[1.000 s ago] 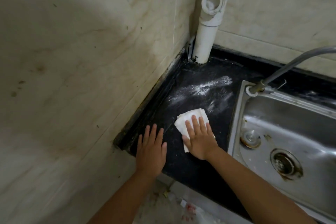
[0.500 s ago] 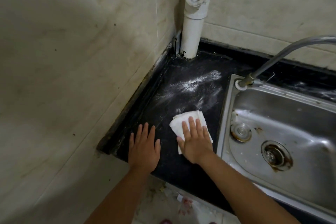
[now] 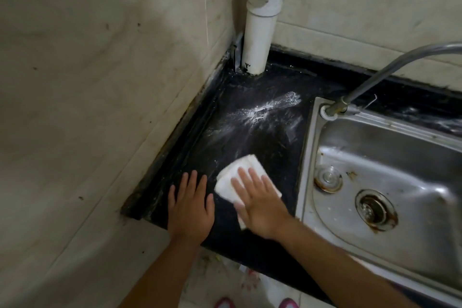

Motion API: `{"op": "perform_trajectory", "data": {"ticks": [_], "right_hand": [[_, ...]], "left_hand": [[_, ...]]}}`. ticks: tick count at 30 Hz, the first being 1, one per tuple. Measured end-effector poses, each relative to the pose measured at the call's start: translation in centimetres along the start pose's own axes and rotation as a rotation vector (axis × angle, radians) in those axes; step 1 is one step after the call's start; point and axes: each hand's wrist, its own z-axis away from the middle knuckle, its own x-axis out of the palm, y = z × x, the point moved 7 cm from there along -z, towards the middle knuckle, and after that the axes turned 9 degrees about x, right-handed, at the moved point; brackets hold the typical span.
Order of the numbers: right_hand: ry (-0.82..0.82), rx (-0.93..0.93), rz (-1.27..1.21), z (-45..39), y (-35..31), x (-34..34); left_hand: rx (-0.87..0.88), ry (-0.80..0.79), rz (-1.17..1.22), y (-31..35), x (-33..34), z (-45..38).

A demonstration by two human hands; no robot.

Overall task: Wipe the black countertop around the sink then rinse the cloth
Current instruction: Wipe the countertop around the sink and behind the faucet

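1. The folded white cloth (image 3: 246, 177) is laid flat on the black bench (image 3: 270, 147), left of the steel sink (image 3: 390, 175).
2. The cloth is pressed down by the right hand (image 3: 260, 204), fingers (image 3: 243, 179) straight and spread; nothing is gripped.
3. The left hand (image 3: 191, 207) is rested flat beside it, fingers extended.
4. The white powder smear (image 3: 265, 110) is located ahead of the cloth, toward the drain pipe (image 3: 258, 40); a forward stroke is judged necessary.
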Motion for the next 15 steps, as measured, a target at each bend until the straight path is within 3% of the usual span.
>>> {"op": "perform_trajectory", "data": {"ticks": [4,10,13,15], "right_hand": [[-0.106,-0.047,-0.03,4.6,-1.0,2.8],[-0.018,0.154,-0.005,-6.2,4.8,-2.5],[-0.146,0.289,-0.074,-11.3,7.9,-3.7],[-0.143,0.324,-0.077,-13.0,8.5,-4.2]], "left_hand": [[0.027,0.022,-0.013,0.3,-0.2,0.3],[0.038,-0.035,0.019,0.0,0.7,-0.1],[0.037,-0.095,0.041,0.0,1.2,0.1],[0.014,-0.062,0.025,-0.1,0.9,0.0]]}}
